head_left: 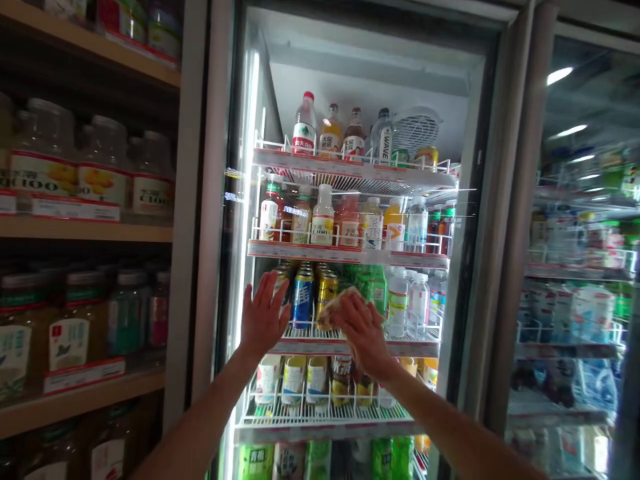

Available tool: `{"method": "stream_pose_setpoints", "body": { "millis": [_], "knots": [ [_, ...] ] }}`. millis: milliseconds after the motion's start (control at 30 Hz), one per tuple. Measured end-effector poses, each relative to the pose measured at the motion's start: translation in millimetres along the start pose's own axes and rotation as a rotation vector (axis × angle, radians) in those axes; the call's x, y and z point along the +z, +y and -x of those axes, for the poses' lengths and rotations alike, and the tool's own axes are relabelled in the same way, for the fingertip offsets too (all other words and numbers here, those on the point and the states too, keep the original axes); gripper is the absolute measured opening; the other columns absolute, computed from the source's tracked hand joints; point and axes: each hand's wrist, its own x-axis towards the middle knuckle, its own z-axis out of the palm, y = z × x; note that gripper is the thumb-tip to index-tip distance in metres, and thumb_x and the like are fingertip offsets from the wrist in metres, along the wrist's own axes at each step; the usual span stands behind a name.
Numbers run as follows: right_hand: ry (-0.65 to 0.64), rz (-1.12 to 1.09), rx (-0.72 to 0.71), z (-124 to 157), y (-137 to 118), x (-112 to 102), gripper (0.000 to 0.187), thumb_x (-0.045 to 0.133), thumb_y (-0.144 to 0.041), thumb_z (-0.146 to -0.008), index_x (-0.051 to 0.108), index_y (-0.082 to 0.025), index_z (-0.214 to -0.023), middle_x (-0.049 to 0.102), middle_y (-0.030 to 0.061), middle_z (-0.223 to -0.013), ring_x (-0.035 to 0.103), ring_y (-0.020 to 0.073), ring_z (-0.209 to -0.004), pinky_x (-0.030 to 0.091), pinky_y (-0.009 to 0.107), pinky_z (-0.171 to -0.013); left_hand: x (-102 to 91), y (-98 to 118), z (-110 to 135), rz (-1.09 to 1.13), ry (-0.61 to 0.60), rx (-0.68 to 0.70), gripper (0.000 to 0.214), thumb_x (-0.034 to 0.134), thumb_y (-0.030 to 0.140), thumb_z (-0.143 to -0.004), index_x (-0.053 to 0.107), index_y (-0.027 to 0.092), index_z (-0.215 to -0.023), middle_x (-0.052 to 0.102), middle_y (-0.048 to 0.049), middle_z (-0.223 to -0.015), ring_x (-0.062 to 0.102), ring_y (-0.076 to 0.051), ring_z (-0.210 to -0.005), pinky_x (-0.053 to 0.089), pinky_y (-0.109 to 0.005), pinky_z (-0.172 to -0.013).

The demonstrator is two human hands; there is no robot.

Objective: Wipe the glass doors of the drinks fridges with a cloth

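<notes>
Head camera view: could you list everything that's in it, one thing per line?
glass-door fridge: one, white-lit, centre
bottled drinks: many, mixed colours, on its wire shelves
cans: several, blue and gold, third shelf, behind the hands
wooden shelves: three, brown, left
large bottles: many, pale with yellow labels, on those shelves
second fridge: one, dim, right
cloth: one, yellowish, under the right hand
left hand: open, flat against the fridge glass
right hand: pressing the cloth to the glass
</notes>
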Motion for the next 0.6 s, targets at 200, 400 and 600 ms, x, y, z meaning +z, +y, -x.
{"method": "stream_pose_setpoints", "body": {
  "millis": [200, 400, 600],
  "knots": [
    [0.045, 0.033, 0.100, -12, 10, 0, 0.050, 0.045, -0.013, -0.086, 0.044, -0.029, -0.133, 0.033, 0.0021, -0.149, 0.018, 0.0213, -0.141, 0.016, 0.049, -0.113, 0.8, 2, 1, -0.023, 0.003, 0.013, 0.063, 0.046, 0.027, -0.089, 0.018, 0.024, -0.145, 0.028, -0.0109, -0.148, 0.023, -0.023, -0.138, 0.014, -0.044, -0.114],
    [-0.035, -0.046, -0.106, -1, -10, 4, 0.041, 0.047, -0.018, -0.087, 0.052, -0.030, -0.125, 0.041, -0.0004, -0.144, 0.019, 0.0188, -0.141, 0.014, 0.044, -0.115, 1.0, 1, 2, -0.022, 0.000, 0.010, 0.063, 0.046, 0.027, -0.089, 0.018, 0.023, -0.145, 0.029, -0.0116, -0.148, 0.023, -0.022, -0.138, 0.014, -0.044, -0.114],
    [0.088, 0.032, 0.196, -22, 5, 1, 0.050, 0.045, -0.013, -0.085, 0.044, -0.028, -0.133, 0.030, 0.0034, -0.150, 0.016, 0.0217, -0.141, 0.018, 0.049, -0.112, 1.4, 0, 2, -0.018, 0.009, 0.013, 0.061, 0.044, 0.027, -0.090, 0.019, 0.023, -0.145, 0.029, -0.0109, -0.148, 0.023, -0.022, -0.138, 0.014, -0.043, -0.114]
  ]
}}
